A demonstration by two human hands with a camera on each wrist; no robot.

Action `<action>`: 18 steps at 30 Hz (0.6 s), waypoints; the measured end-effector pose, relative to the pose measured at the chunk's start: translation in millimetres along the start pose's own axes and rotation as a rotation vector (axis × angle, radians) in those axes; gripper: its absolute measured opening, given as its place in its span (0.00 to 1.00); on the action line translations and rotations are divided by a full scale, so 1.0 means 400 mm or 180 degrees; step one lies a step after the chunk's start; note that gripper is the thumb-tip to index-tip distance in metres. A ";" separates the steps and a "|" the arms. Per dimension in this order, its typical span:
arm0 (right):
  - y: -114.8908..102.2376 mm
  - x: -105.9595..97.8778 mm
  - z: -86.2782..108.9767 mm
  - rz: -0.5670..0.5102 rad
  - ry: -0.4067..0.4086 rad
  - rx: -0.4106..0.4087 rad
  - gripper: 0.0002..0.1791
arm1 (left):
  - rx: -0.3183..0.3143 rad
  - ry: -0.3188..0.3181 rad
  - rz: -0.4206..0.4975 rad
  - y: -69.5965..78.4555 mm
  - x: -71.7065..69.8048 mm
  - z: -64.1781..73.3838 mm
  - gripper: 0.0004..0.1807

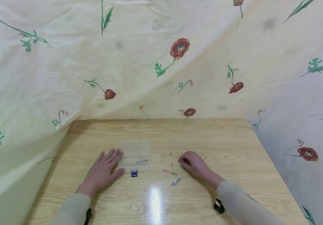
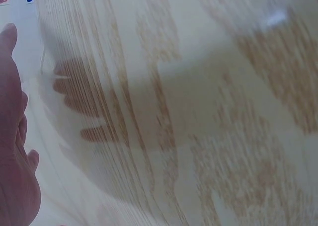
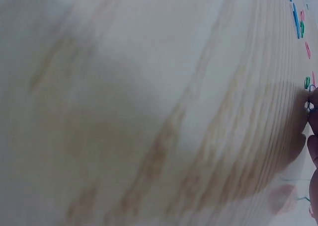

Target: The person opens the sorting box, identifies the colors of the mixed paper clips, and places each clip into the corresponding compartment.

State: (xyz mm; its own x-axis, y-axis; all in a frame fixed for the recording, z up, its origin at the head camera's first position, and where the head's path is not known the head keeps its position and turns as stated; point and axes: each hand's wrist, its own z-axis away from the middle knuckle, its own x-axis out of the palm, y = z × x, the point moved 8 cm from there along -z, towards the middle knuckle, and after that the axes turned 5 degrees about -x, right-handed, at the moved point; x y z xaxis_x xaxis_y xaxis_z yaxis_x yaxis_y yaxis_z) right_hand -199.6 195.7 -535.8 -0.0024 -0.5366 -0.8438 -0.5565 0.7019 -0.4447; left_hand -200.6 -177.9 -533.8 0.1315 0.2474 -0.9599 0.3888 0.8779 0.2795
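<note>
My left hand [image 1: 103, 170] lies flat with straight fingers, its fingertips at the left edge of a clear plastic box [image 1: 134, 147]. Inside the box's near part are a green paper clip [image 1: 145, 160] and a thin bluish piece beside it. Over the table to the right, my right hand [image 1: 196, 165] pinches a small paper clip [image 3: 311, 104] between thumb and forefinger; the fingers hide part of it. Close to those fingertips lies another green paper clip [image 1: 181, 167]. In the left wrist view, the left hand [image 2: 15, 136] shows only at the edge.
Between box and right hand lie several loose paper clips: red ones [image 1: 165, 171], a green one [image 1: 173, 173] and blue ones [image 1: 173, 184]. A small dark blue tag [image 1: 134, 173] sits at the box's front edge. Flowered cloth [image 1: 150, 62] hangs behind the wooden table [image 1: 116, 206].
</note>
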 end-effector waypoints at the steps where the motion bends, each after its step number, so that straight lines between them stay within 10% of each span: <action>1: 0.000 0.001 0.000 -0.0018 -0.0001 0.0007 0.09 | 0.0002 -0.0001 -0.0007 -0.001 0.001 0.001 0.42; 18: 0.014 -0.010 -0.012 -0.0254 0.0175 0.0208 0.08 | 0.0011 0.0025 -0.0039 -0.012 0.011 -0.002 0.43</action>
State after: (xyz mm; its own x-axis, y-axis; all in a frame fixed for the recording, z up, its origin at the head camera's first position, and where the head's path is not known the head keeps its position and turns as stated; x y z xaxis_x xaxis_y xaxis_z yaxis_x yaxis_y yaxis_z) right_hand -206.8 199.2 -533.5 -0.0067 -0.6157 -0.7880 -0.5013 0.6839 -0.5301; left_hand -202.8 -180.7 -539.4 0.1195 0.2400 -0.9634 0.3934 0.8795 0.2679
